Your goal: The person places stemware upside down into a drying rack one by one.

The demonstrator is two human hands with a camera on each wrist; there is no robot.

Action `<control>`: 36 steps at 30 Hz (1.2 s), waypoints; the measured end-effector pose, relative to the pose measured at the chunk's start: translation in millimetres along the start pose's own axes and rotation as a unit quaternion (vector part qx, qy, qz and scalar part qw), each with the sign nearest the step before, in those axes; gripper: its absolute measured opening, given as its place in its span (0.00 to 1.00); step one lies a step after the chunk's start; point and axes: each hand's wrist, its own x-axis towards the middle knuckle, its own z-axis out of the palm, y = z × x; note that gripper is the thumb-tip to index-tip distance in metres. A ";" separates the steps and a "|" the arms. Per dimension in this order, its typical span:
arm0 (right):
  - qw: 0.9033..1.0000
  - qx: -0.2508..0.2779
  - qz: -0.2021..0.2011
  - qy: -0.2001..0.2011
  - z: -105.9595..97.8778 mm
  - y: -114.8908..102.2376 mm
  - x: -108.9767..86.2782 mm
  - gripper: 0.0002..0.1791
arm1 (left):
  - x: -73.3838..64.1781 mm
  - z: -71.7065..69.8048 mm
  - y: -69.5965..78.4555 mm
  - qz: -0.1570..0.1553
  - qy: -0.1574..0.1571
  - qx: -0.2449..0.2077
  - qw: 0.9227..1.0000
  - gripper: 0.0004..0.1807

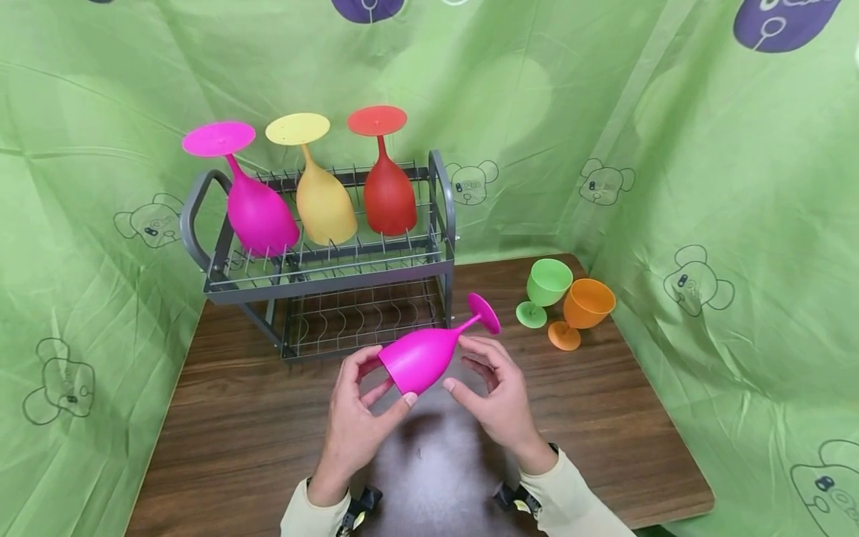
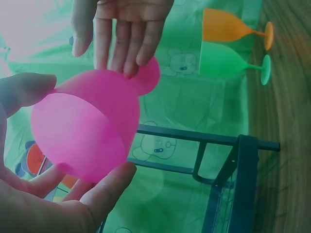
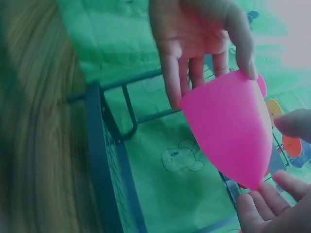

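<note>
Magenta goblet [image 1: 421,360], tilted, rim [image 1: 394,374] in grasp of left hand [image 1: 360,424], right hand [image 1: 498,394] relaxed beside its stem [image 1: 469,323]

Brown wooden table [image 1: 228,418] — green cloth [image 1: 530,127] on 3 sides, printed with animal outlines [image 1: 607,186].

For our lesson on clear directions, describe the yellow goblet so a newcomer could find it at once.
Find the dark metal rack on the wooden table. In its upper tier, the yellow goblet sits upside down, base in the air, the middle of three. Its colour sets it apart from the pink goblet and red goblet beside it.
</note>
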 end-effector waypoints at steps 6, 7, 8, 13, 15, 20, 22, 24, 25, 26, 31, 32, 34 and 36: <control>0.986 0.117 0.115 0.017 5.3 -2.5 -0.2 0.35 | -1.9 5.9 -2.0 0.016 0.001 -0.054 0.998 0.43; 0.982 0.136 0.129 0.018 6.7 -2.3 0.0 0.36 | -2.3 7.3 -2.5 0.020 -0.001 -0.065 0.998 0.42; 0.977 0.157 0.143 0.019 8.1 -1.6 0.2 0.36 | -2.9 8.7 -3.1 0.024 -0.003 -0.075 0.997 0.42; 0.937 0.291 0.194 0.004 12.4 2.3 0.3 0.27 | -7.7 16.8 -6.7 0.041 -0.013 -0.121 0.992 0.43; 0.915 0.347 0.206 -0.007 12.2 3.8 -0.2 0.22 | -9.3 19.4 -7.9 0.046 -0.017 -0.135 0.990 0.43; 0.886 0.411 0.213 -0.035 9.8 5.9 -1.0 0.17 | -11.5 23.3 -12.1 0.055 -0.030 -0.155 0.986 0.44; 0.883 0.415 0.214 -0.040 9.1 5.8 -0.6 0.18 | -11.9 23.9 -13.7 0.058 -0.034 -0.158 0.985 0.44; 0.884 0.414 0.216 -0.040 9.0 5.3 0.3 0.18 | -11.8 23.9 -14.7 0.061 -0.036 -0.159 0.985 0.44; 0.885 0.411 0.217 -0.040 9.2 4.7 1.0 0.19 | -11.6 23.6 -15.2 0.063 -0.035 -0.160 0.984 0.44; 0.886 0.408 0.218 -0.039 9.4 4.3 1.6 0.19 | -11.4 23.1 -15.6 0.065 -0.034 -0.160 0.984 0.45; 0.894 0.388 0.220 -0.037 11.9 3.2 3.8 0.20 | -10.4 19.5 -17.3 0.072 -0.032 -0.156 0.985 0.45; 0.895 0.386 0.221 -0.037 12.9 3.2 4.2 0.20 | -10.2 18.5 -17.6 0.074 -0.031 -0.153 0.985 0.45; 0.896 0.382 0.222 -0.036 15.3 3.4 5.0 0.21 | -9.5 16.5 -18.4 0.080 -0.027 -0.151 0.985 0.45; 0.897 0.381 0.222 -0.034 17.9 3.5 6.0 0.21 | -8.8 14.5 -19.3 0.086 -0.023 -0.148 0.985 0.45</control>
